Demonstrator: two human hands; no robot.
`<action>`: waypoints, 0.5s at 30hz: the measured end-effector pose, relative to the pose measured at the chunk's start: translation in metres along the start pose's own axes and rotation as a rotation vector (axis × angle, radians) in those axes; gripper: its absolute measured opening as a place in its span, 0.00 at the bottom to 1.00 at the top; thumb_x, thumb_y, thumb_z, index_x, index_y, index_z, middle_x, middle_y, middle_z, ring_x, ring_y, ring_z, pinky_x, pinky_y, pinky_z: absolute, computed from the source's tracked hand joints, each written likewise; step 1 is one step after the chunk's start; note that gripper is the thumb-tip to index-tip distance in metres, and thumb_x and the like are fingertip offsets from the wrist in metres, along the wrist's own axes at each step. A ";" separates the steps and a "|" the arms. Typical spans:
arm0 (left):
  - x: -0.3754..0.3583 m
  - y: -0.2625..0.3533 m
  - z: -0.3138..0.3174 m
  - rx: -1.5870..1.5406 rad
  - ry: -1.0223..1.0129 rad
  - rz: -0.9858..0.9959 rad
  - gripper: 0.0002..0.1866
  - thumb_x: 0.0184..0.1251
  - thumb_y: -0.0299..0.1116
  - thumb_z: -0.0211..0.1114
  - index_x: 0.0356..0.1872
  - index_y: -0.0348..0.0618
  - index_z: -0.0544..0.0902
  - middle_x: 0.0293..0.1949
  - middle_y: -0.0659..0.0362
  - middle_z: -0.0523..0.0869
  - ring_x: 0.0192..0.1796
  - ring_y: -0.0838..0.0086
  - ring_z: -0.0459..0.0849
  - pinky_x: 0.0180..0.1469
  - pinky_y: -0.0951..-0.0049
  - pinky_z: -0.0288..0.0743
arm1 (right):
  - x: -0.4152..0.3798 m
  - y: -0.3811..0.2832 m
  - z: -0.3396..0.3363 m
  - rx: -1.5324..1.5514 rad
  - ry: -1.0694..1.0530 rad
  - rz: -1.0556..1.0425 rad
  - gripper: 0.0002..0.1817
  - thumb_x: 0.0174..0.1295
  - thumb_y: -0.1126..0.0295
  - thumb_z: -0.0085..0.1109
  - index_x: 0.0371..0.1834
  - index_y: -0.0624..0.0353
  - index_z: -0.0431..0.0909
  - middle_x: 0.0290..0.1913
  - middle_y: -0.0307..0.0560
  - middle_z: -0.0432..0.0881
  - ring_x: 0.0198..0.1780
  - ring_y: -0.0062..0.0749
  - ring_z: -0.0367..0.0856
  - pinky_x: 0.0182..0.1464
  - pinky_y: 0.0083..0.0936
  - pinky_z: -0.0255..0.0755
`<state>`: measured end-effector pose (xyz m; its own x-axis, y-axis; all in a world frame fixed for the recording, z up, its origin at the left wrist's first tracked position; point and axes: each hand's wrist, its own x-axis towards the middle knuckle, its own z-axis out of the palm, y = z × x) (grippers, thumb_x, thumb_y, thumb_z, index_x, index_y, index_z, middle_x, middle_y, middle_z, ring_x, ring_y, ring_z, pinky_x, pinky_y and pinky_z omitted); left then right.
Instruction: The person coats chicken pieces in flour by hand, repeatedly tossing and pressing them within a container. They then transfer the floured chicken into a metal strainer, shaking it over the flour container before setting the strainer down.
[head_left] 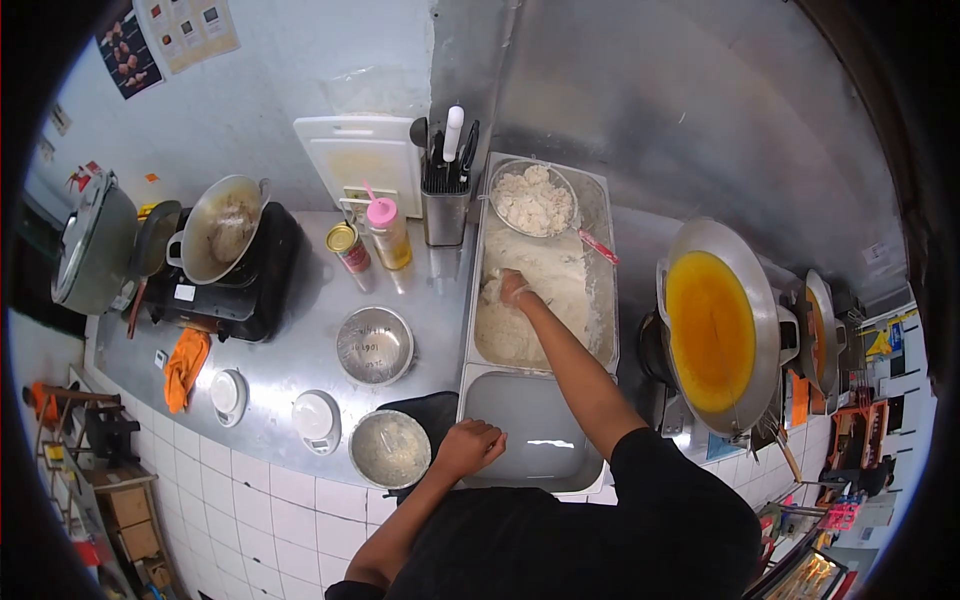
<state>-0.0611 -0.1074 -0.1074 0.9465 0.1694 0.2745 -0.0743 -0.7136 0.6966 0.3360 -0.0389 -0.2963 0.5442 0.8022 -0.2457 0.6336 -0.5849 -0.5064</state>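
My right hand [514,287] is down in the flour [530,320] in the upper metal tray, its fingers partly covered and coated. A strainer with floured pieces [532,202] and a red handle rests at the tray's far end, beyond that hand. My left hand [472,449] is closed, with curled fingers, beside the lower tray of greyish liquid [525,420]; whether it holds anything is hidden. Just left of it stands a metal pot of pale batter [390,449].
At the right is a large wok of orange oil [710,330], with a second wok [820,335] beyond. On the left are a pan [225,230] on a black stove, two white scales [316,418], a steel bowl [375,345], a pink-lidded jar [388,235] and a knife holder [445,215].
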 end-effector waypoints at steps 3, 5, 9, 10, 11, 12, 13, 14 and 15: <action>0.000 -0.001 0.001 0.012 0.016 0.006 0.14 0.68 0.36 0.66 0.22 0.44 0.82 0.22 0.57 0.83 0.28 0.61 0.84 0.37 0.61 0.78 | -0.007 0.004 -0.060 0.229 0.029 -0.224 0.13 0.64 0.71 0.62 0.51 0.58 0.83 0.50 0.51 0.88 0.54 0.42 0.86 0.58 0.34 0.79; -0.001 -0.001 0.002 0.021 0.008 0.012 0.14 0.68 0.36 0.66 0.22 0.44 0.82 0.21 0.57 0.83 0.28 0.61 0.84 0.37 0.61 0.77 | -0.013 -0.012 -0.124 0.319 0.097 -0.235 0.15 0.65 0.76 0.58 0.54 0.54 0.83 0.48 0.46 0.89 0.51 0.33 0.86 0.57 0.29 0.78; 0.000 -0.001 0.001 0.017 -0.003 0.022 0.15 0.68 0.36 0.66 0.21 0.44 0.80 0.21 0.58 0.82 0.27 0.62 0.84 0.36 0.61 0.77 | -0.025 -0.055 -0.225 0.207 0.440 -0.201 0.15 0.63 0.73 0.60 0.53 0.56 0.83 0.51 0.55 0.88 0.55 0.46 0.87 0.58 0.36 0.78; 0.001 0.000 0.001 0.014 0.000 0.022 0.15 0.68 0.36 0.66 0.21 0.44 0.80 0.21 0.58 0.82 0.27 0.62 0.84 0.36 0.62 0.77 | -0.012 -0.039 -0.228 0.044 0.431 -0.106 0.15 0.64 0.72 0.61 0.53 0.56 0.83 0.52 0.56 0.87 0.55 0.47 0.87 0.58 0.37 0.78; 0.001 0.000 0.001 0.010 0.004 0.023 0.15 0.68 0.36 0.66 0.20 0.44 0.80 0.20 0.58 0.82 0.27 0.62 0.83 0.36 0.62 0.77 | 0.005 -0.021 -0.226 -0.118 0.418 -0.013 0.14 0.64 0.71 0.61 0.53 0.56 0.83 0.52 0.56 0.87 0.55 0.48 0.86 0.58 0.38 0.77; 0.001 0.000 0.001 0.008 0.010 0.022 0.15 0.68 0.35 0.66 0.20 0.44 0.80 0.20 0.58 0.82 0.27 0.62 0.83 0.36 0.62 0.77 | -0.001 -0.028 -0.230 -0.141 0.403 0.043 0.15 0.65 0.70 0.61 0.54 0.56 0.83 0.52 0.57 0.87 0.55 0.49 0.87 0.58 0.38 0.78; 0.001 0.000 0.000 0.006 0.019 0.018 0.15 0.68 0.35 0.66 0.20 0.45 0.79 0.20 0.58 0.82 0.27 0.62 0.83 0.36 0.62 0.77 | -0.007 -0.035 -0.234 -0.165 0.386 0.100 0.15 0.65 0.69 0.61 0.54 0.55 0.83 0.52 0.57 0.88 0.54 0.50 0.87 0.58 0.39 0.78; 0.000 0.000 0.000 0.003 0.023 0.019 0.15 0.68 0.35 0.67 0.20 0.45 0.79 0.20 0.58 0.82 0.27 0.62 0.83 0.36 0.62 0.77 | -0.049 -0.078 -0.251 -0.053 0.367 0.122 0.16 0.65 0.68 0.60 0.55 0.53 0.84 0.51 0.56 0.88 0.54 0.52 0.87 0.57 0.39 0.79; 0.000 0.000 -0.001 -0.003 0.027 0.018 0.15 0.68 0.35 0.67 0.20 0.45 0.79 0.20 0.58 0.82 0.27 0.62 0.83 0.36 0.62 0.77 | -0.062 -0.079 -0.244 -0.011 0.327 0.118 0.16 0.64 0.67 0.62 0.55 0.53 0.84 0.50 0.55 0.89 0.53 0.52 0.87 0.56 0.39 0.79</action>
<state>-0.0612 -0.1072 -0.1068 0.9362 0.1746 0.3050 -0.0925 -0.7148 0.6932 0.3863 -0.0722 -0.0396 0.7603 0.6491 -0.0229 0.5610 -0.6740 -0.4806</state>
